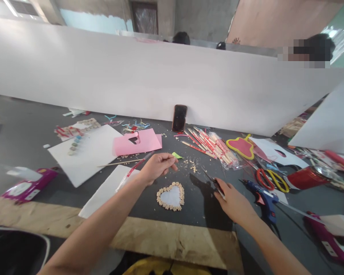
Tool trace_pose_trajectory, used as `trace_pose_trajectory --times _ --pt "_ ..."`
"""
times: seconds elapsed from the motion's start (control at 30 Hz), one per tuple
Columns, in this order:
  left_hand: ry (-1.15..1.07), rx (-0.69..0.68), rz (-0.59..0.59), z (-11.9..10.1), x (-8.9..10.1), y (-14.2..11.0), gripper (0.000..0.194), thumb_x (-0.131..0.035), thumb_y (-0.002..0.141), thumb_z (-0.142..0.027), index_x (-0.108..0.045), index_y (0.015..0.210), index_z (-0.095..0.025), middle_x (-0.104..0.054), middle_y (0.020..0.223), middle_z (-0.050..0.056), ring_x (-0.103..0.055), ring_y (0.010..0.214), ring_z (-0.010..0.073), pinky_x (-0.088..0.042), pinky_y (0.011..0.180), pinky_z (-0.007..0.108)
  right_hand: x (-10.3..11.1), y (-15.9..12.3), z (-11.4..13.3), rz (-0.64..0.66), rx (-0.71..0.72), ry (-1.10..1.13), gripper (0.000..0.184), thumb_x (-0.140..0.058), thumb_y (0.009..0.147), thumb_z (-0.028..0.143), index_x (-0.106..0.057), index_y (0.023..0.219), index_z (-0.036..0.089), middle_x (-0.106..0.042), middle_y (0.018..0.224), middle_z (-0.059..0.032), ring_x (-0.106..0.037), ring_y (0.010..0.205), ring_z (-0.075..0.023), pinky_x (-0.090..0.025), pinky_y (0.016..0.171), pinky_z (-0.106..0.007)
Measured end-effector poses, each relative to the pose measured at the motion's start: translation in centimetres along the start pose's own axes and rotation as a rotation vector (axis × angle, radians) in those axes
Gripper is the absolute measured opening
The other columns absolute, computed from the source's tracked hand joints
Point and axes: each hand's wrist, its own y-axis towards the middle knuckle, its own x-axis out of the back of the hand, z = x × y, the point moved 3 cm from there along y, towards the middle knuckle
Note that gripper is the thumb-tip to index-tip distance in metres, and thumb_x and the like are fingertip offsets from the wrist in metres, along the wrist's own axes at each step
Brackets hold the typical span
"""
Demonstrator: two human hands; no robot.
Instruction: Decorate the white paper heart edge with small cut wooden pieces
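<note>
My left hand (160, 167) hovers over the dark table with its fingers curled and the thumb against them; whatever they pinch is too small to make out. A scrap of green paper (177, 155) is just past its fingertips. In my right hand (232, 202) is a pair of scissors (209, 175), the narrow blades pointing up and left. Between and below my hands lies a white heart (171, 196) edged with small pale wooden bits. More wooden bits (193, 166) are scattered beyond it.
Chopsticks in red-and-white wrappers (203, 143) lie behind, near an upright phone (179, 118). To the right are a blue glue gun (263, 200), red-and-yellow-handled scissors (271, 179) and a red can (306, 177). Pink paper (146, 141) and white sheets (86, 152) spread left. A white partition (117, 72) stands behind.
</note>
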Motion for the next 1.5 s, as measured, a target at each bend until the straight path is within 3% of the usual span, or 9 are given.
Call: trace_pose_trajectory --times 0.23,0.4,0.53,0.67,0.9,1.17,1.27,1.4,1.5 --pt "0.417 -0.131 -0.019 0.2 -0.8 -0.1 0.030 -0.046 0.085 -0.039 -0.063 0.090 -0.014 -0.070 0.078 0.005 -0.056 0.060 0.0113 -0.040 0.053 0.020 0.1 1.1 0.8 -0.017 0.065 -0.189 0.049 -0.036 0.089 0.023 -0.034 0.138 0.019 -0.060 0.114 -0.0106 -0.059 0.098 -0.0204 -0.041 0.075 -0.029" --pt "0.632 -0.172 -0.044 -1.2 -2.1 0.3 0.020 -0.050 0.081 -0.032 -0.066 0.086 -0.021 -0.070 0.087 0.000 -0.061 0.077 0.0155 -0.043 0.068 0.024 0.2 1.1 1.8 -0.078 0.060 -0.310 0.054 -0.035 0.084 0.011 -0.036 0.138 0.020 -0.059 0.112 -0.0139 -0.054 0.101 -0.0272 -0.039 0.073 -0.036" --pt "0.819 -0.216 0.047 -2.5 -5.0 1.9 0.019 -0.050 0.080 -0.027 -0.068 0.084 -0.025 -0.069 0.095 0.000 -0.061 0.088 0.0186 -0.043 0.073 0.025 0.8 0.6 2.9 -0.185 0.093 -0.483 0.051 -0.035 0.086 0.012 -0.038 0.136 0.023 -0.059 0.108 -0.0134 -0.055 0.093 -0.0257 -0.036 0.069 -0.036" --pt "0.973 -0.184 0.159 -2.6 -7.6 3.7 0.017 -0.053 0.076 -0.026 -0.068 0.070 -0.021 -0.069 0.083 0.005 -0.064 0.081 0.0227 -0.045 0.069 0.029 1.3 0.3 3.4 -0.253 0.115 -0.579 0.045 -0.035 0.089 0.014 -0.041 0.132 0.024 -0.059 0.104 -0.0124 -0.055 0.087 -0.0235 -0.034 0.066 -0.036" --pt "1.065 -0.109 0.272 -1.4 -8.9 6.5 0.011 -0.060 0.070 -0.026 -0.070 0.072 -0.022 -0.070 0.081 0.008 -0.064 0.082 0.0254 -0.046 0.068 0.031 1.4 0.0 3.1 -0.296 0.132 -0.513 0.043 -0.034 0.089 0.012 -0.045 0.129 0.024 -0.058 0.103 -0.0135 -0.054 0.086 -0.0225 -0.033 0.068 -0.037" --pt "0.987 -0.094 0.290 -0.3 -8.9 8.4 0.016 -0.058 0.083 -0.031 -0.064 0.083 -0.016 -0.066 0.089 0.005 -0.060 0.083 0.0170 -0.046 0.076 0.033 1.3 -0.7 2.6 -0.264 0.148 -0.435 0.047 -0.039 0.087 0.011 -0.044 0.131 0.025 -0.057 0.110 -0.0138 -0.053 0.091 -0.0249 -0.036 0.071 -0.039" --pt "0.906 -0.118 0.265 -0.5 -8.1 8.8 0.005 -0.061 0.074 -0.021 -0.066 0.073 -0.020 -0.068 0.085 0.003 -0.060 0.080 0.0184 -0.042 0.069 0.027 0.7 -0.8 1.4 -0.145 0.119 -0.409 0.056 -0.040 0.082 0.006 -0.040 0.135 0.025 -0.060 0.108 -0.0125 -0.055 0.093 -0.0264 -0.039 0.069 -0.037" --pt "0.770 -0.130 0.192 -1.1 -6.0 8.5 0.015 -0.056 0.074 -0.024 -0.065 0.064 -0.018 -0.066 0.071 0.003 -0.057 0.067 0.0167 -0.037 0.059 0.024 -0.1 -0.8 -1.2 -0.015 0.104 -0.156 0.053 -0.036 0.085 0.011 -0.037 0.137 0.021 -0.062 0.111 -0.0116 -0.056 0.101 -0.0255 -0.043 0.079 -0.038" --pt "0.635 -0.121 0.129 -1.3 -4.4 7.2 0.029 -0.043 0.083 -0.033 -0.066 0.075 -0.017 -0.067 0.081 0.005 -0.054 0.062 0.0138 -0.036 0.055 0.022 0.1 -1.0 -2.9 -0.093 0.082 0.176 0.046 -0.031 0.090 0.026 -0.037 0.135 0.015 -0.060 0.117 -0.0125 -0.054 0.108 -0.0233 -0.041 0.092 -0.039"
